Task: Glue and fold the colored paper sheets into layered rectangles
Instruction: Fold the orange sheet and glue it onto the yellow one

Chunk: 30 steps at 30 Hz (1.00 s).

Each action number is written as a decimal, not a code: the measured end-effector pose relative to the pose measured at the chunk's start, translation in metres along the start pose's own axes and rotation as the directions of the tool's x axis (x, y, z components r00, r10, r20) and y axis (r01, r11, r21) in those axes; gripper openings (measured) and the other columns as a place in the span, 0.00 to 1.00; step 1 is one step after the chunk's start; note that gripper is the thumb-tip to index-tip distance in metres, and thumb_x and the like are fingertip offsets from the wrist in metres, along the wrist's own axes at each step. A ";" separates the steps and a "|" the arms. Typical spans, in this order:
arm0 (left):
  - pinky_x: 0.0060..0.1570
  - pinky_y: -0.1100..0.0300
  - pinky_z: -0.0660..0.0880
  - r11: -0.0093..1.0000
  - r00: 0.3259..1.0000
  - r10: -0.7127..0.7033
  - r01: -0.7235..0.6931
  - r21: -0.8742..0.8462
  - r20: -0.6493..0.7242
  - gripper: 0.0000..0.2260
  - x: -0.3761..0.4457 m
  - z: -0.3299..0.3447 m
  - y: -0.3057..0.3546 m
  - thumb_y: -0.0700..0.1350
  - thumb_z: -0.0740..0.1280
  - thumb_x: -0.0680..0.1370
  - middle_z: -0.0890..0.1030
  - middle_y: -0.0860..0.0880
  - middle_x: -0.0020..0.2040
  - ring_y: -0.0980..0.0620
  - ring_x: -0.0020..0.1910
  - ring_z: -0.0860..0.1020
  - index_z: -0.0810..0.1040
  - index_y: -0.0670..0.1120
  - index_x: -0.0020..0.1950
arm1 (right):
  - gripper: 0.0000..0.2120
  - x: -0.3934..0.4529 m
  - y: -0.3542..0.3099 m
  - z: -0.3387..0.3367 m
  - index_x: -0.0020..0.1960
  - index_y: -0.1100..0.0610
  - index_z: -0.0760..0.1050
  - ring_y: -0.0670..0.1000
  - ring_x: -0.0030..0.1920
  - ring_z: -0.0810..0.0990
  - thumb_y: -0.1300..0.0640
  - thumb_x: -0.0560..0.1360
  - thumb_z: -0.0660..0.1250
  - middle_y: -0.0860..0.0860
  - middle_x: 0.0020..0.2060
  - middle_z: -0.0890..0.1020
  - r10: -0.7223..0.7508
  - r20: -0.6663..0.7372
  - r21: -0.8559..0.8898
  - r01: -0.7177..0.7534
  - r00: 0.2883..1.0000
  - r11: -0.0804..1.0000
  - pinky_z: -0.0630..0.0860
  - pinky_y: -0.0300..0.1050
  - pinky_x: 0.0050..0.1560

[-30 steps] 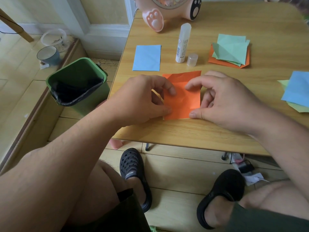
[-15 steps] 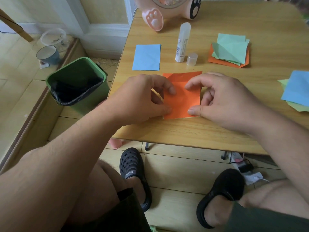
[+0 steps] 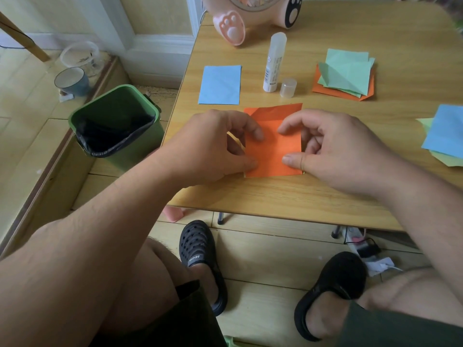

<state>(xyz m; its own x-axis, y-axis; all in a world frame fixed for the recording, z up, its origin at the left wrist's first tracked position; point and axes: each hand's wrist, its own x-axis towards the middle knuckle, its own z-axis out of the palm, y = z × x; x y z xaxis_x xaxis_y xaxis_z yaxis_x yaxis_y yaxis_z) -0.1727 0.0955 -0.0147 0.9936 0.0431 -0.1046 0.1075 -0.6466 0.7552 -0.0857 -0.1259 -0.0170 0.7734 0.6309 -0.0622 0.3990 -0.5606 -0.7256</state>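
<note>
The orange paper sheet (image 3: 274,146) is my landmark; it lies flat on the wooden worktop (image 3: 275,196), close to the edge nearest to me, and its far part is folded over.

Far to the left of it, on the floor, stands a green waste bin (image 3: 115,126) with a black bag inside. My left hand (image 3: 213,146) is at the left edge of the sheet, with fingers (image 3: 256,134) curled; the forefinger and the thumb press down on the paper. Beyond the sheet and a little to the left lies a blue folded rectangle (image 3: 220,85). Straight beyond the sheet a glue stick (image 3: 274,62) stands upright, and its cap (image 3: 288,87) stands just beside it. My right hand (image 3: 335,151) is at the right edge of the sheet, also with curled fingers; the forefinger and the thumb press on the paper. Beyond the sheet to the right lies a pile of green and orange sheets (image 3: 347,75). Far to the right, at the border of the view, is a blue sheet on green ones (image 3: 446,131).
</note>
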 end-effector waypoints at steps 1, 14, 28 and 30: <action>0.41 0.68 0.77 1.000 1.000 0.000 0.000 -0.001 0.000 0.16 0.000 0.000 0.000 0.43 0.81 0.70 0.81 0.56 0.48 0.61 0.39 0.83 0.82 0.59 0.51 | 0.19 0.000 0.000 0.000 0.57 0.41 0.80 0.42 0.33 0.78 0.56 0.71 0.81 0.44 0.39 0.79 -0.004 0.003 0.000 0.004 1.000 1.000 0.75 0.38 0.42; 0.40 0.68 0.76 1.000 1.000 -0.007 0.007 -0.008 -0.005 0.16 0.000 0.000 -0.001 0.43 0.81 0.70 0.81 0.55 0.48 0.59 0.39 0.84 0.82 0.59 0.51 | 0.27 -0.002 -0.003 0.003 0.58 0.38 0.78 0.42 0.34 0.78 0.55 0.65 0.85 0.44 0.42 0.78 0.025 -0.006 -0.025 -0.025 1.000 0.999 0.75 0.41 0.42; 0.40 0.68 0.78 1.000 1.000 -0.009 0.009 0.001 -0.004 0.16 0.000 0.000 0.000 0.43 0.81 0.71 0.81 0.56 0.48 0.60 0.39 0.83 0.82 0.59 0.51 | 0.29 -0.001 -0.005 0.003 0.58 0.38 0.78 0.41 0.33 0.77 0.57 0.65 0.85 0.45 0.42 0.78 0.037 0.015 -0.033 -0.036 0.999 0.999 0.74 0.40 0.41; 0.40 0.68 0.78 1.000 1.000 -0.009 0.009 -0.002 -0.005 0.16 0.000 0.000 0.000 0.43 0.81 0.71 0.81 0.56 0.48 0.60 0.38 0.83 0.82 0.59 0.51 | 0.28 -0.001 -0.005 0.003 0.58 0.38 0.78 0.41 0.33 0.77 0.57 0.65 0.85 0.45 0.40 0.78 0.036 0.015 -0.034 -0.035 0.999 0.999 0.74 0.40 0.41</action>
<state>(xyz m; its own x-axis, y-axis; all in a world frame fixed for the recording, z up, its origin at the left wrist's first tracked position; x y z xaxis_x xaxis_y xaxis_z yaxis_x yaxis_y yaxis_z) -0.1729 0.0950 -0.0145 0.9927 0.0528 -0.1083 0.1167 -0.6448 0.7554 -0.0899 -0.1221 -0.0157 0.7797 0.6183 -0.0986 0.3877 -0.6004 -0.6994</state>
